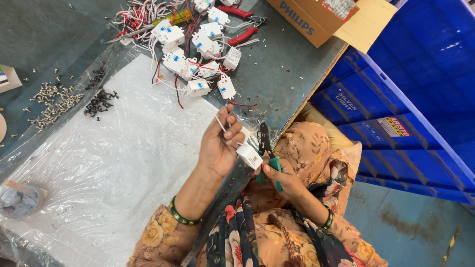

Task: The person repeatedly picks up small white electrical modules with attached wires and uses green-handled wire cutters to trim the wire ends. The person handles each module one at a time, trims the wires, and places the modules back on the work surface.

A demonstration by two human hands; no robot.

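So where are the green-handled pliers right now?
In the head view, the green-handled pliers are in the right hand, right of centre by the table edge, beside the small white module in the left hand.

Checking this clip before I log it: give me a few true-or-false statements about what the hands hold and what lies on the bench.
1. The left hand pinches a thin white wire. True.
2. The right hand holds red-handled pliers. False: its cutters have green handles; the red-handled pliers lie on the bench.
3. A small white box sits between the two hands. True.
4. The screws lie in the blue crate. False: they are loose on the bench, beside the plastic sheet.
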